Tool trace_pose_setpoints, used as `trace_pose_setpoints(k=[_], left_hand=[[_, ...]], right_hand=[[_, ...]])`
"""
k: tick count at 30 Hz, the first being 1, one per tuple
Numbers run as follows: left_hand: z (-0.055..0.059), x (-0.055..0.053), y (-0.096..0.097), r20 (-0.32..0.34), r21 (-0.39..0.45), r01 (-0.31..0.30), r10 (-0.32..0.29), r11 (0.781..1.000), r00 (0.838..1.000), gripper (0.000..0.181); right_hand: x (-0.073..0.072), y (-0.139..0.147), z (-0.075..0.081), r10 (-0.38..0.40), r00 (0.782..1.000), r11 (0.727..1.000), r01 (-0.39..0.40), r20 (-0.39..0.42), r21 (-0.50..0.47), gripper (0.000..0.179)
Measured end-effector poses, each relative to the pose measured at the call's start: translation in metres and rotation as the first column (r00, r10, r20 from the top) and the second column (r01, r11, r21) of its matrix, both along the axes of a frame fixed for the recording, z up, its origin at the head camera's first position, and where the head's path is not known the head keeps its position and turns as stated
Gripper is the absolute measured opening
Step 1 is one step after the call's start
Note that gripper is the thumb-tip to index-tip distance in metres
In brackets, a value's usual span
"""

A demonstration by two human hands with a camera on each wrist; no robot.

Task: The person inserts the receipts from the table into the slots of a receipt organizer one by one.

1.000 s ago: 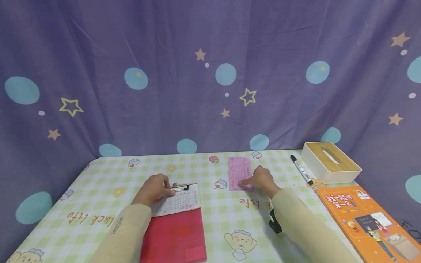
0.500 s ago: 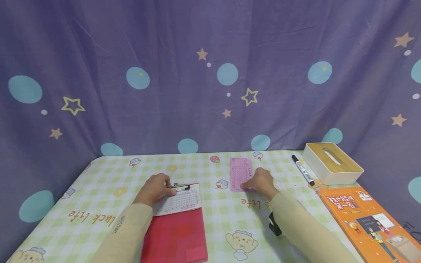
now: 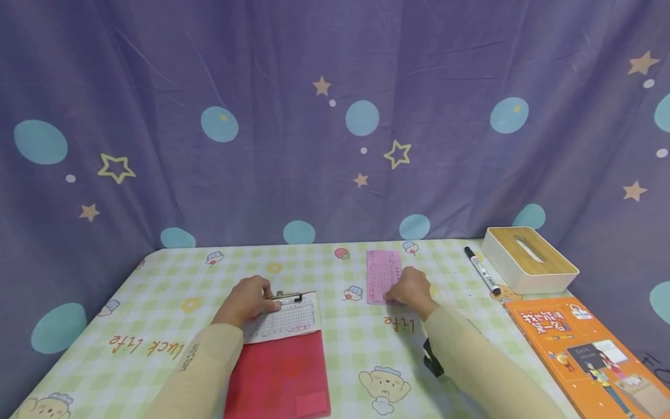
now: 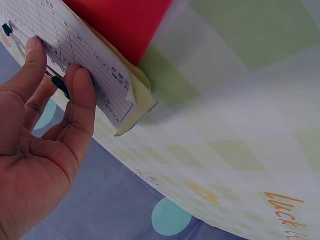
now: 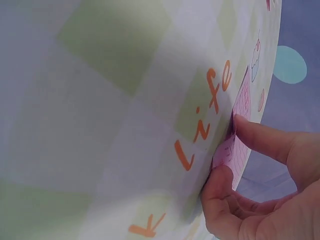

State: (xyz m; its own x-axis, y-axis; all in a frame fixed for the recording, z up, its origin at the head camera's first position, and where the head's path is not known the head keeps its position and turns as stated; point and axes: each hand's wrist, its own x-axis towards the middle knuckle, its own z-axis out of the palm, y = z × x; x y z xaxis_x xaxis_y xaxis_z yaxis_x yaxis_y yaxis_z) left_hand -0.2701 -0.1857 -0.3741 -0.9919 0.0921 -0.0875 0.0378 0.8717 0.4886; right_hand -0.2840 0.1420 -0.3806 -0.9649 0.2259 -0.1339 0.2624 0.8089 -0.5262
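Red clipboard (image 3: pixel 277 372) near, pink slip (image 3: pixel 383 273) farther right, both getting pinched

White form (image 3: pixel 290 321) covers the board's far part, left hand (image 3: pixel 245 301) pinching the clip (image 3: pixel 298 299) there; right hand (image 3: pixel 413 289) pinches the slip's near edge, curled up off the tablecloth (image 3: pixel 178 279).

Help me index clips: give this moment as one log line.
left hand: holds white form at clip; right hand: pinches pink slip, edge lifted; red folder: partly under form
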Motion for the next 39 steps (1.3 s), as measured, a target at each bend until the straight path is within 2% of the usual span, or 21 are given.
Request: trace_pose_setpoints(k=[7,14,21,27,33,39], left_hand=[[0.001,0.000,0.001,-0.004,-0.014,-0.004,0.004,1.000,1.000,0.024],[0.004,0.002,0.001,-0.006,-0.018,-0.001,0.001,1.000,1.000,0.024],[0.002,0.001,0.001,-0.005,-0.017,-0.007,0.007,1.000,1.000,0.025],[0.000,0.000,-0.001,-0.005,-0.002,0.002,-0.002,1.000,1.000,0.025],[-0.001,0.000,-0.002,-0.007,0.011,0.008,-0.008,1.000,1.000,0.025],[0.001,0.000,-0.001,-0.003,0.000,0.011,-0.011,1.000,1.000,0.025]], right_hand=[[0.002,-0.001,0.001,-0.006,0.999,1.000,0.006,0.038,-0.016,0.038],[0.000,0.000,-0.003,0.005,1.000,1.000,-0.004,0.021,-0.031,0.037],[0.005,0.007,-0.007,0.024,1.000,0.998,-0.023,0.015,-0.063,0.039],[0.009,0.012,-0.011,0.043,0.999,0.993,-0.047,-0.033,-0.105,0.034],[0.015,0.018,-0.005,0.085,0.994,0.992,-0.092,-0.075,-0.090,0.021],[0.020,0.031,0.008,0.176,0.969,0.980,-0.188,-0.171,-0.057,0.023]])
